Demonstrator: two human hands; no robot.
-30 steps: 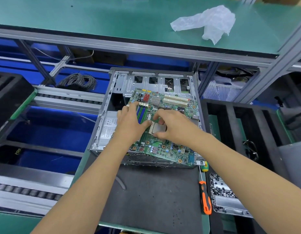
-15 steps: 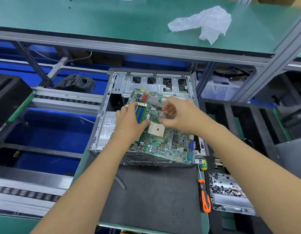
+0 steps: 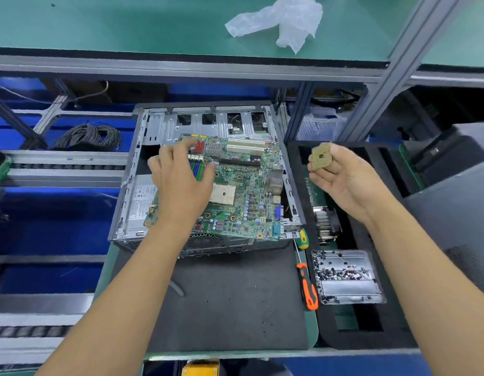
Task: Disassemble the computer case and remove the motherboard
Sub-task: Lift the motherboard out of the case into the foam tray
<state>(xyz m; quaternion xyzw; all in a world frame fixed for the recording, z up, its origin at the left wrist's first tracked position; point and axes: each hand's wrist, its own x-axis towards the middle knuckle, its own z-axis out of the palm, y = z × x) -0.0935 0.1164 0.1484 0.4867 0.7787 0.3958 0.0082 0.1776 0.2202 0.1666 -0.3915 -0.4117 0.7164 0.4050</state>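
An open grey computer case point(image 3: 132, 191) lies on the dark mat. Inside it the green motherboard point(image 3: 243, 191) sits tilted, its near edge over the case's front wall. The square CPU socket point(image 3: 223, 194) on the board is bare. My left hand point(image 3: 178, 183) rests on the board's left part, over the memory slots, with fingers spread. To the right of the case, above the black foam tray, my right hand point(image 3: 341, 177) is turned palm up and pinches a square processor chip point(image 3: 320, 156) with its gold pin side showing.
A black foam tray point(image 3: 371, 332) stands right of the case, with a heatsink point(image 3: 326, 222) in a slot. A metal tray of screws point(image 3: 344, 275) and an orange-handled screwdriver point(image 3: 307, 287) lie beside the mat. A crumpled plastic bag point(image 3: 284, 23) is on the upper green shelf.
My right hand lifted the processor chip out of the socket and carried it right, over the foam tray, turning palm up. My left hand stayed on the board.
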